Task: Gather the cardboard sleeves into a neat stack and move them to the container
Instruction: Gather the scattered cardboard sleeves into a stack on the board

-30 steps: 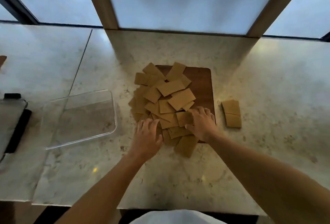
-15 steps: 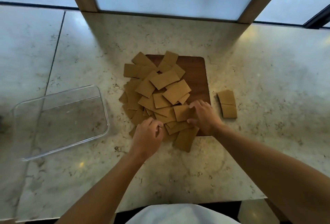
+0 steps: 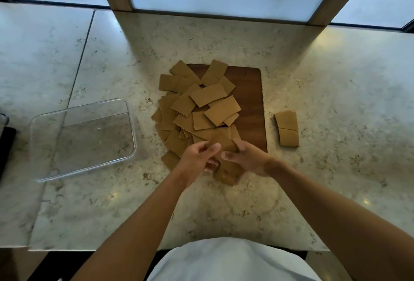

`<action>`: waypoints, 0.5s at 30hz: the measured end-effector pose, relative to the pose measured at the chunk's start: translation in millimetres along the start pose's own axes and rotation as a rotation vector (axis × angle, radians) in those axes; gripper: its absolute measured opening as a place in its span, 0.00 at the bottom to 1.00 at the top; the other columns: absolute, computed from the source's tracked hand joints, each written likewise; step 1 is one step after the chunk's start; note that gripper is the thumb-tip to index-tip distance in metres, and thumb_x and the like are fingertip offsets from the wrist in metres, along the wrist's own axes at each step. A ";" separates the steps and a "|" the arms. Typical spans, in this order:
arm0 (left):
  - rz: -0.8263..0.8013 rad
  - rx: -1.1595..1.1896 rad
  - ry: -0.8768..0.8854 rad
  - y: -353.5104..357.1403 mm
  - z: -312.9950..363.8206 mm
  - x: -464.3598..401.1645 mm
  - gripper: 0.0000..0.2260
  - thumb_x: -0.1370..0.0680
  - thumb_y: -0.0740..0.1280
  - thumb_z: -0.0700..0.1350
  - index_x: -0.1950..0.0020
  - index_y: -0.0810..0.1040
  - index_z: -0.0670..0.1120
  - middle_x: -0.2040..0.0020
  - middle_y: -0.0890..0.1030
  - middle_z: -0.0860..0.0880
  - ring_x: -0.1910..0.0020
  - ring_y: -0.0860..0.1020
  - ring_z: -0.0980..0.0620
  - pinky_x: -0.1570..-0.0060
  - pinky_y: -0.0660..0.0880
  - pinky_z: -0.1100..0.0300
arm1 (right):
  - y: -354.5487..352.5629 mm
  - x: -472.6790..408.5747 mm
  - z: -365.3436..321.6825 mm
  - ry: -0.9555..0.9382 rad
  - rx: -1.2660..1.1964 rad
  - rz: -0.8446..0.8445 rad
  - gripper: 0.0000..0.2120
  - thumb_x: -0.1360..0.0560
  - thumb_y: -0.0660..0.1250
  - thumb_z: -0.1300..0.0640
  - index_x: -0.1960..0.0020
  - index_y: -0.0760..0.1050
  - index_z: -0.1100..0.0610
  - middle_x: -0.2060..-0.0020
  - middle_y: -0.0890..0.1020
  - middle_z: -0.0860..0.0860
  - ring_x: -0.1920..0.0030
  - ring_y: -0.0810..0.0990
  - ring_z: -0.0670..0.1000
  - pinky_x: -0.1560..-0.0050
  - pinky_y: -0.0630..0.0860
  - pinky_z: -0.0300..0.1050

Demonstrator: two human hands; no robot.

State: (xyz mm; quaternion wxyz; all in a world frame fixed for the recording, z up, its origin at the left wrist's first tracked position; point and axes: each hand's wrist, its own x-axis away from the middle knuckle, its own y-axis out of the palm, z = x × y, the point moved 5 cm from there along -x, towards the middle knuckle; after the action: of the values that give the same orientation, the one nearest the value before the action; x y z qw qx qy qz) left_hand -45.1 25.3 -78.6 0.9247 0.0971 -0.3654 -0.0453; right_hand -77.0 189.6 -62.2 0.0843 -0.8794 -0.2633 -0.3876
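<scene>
Both hands have lifted off the pile: left hand (image 3: pixel 199 157) and right hand (image 3: pixel 248 157) now pinch a few sleeves (image 3: pixel 226 168) between them near the surface's front edge, probably to square them. Clear container (image 3: pixel 132 124) waits left, empty.

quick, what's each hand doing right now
Left hand: closed on the flat brown cardboard sleeves at the pile's near edge.
Right hand: closed on the same cardboard sleeves from the other side.
</scene>
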 end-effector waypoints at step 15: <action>0.201 0.359 -0.084 -39.8 -34.5 1.1 0.14 0.16 0.67 0.52 0.36 0.75 0.46 0.61 0.87 0.42 0.68 0.84 0.44 0.70 0.81 0.51 | 13.5 11.1 51.2 0.281 0.699 0.839 0.60 0.37 0.76 0.29 0.20 0.54 0.59 0.34 0.74 0.60 0.36 0.74 0.60 0.38 0.75 0.53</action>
State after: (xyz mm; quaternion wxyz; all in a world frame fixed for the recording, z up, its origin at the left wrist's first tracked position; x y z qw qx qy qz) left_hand -21.3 -8.7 -111.0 0.8763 0.2215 -0.4138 0.1091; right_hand -30.9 200.6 -88.4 0.5515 -0.7686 0.0097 -0.3241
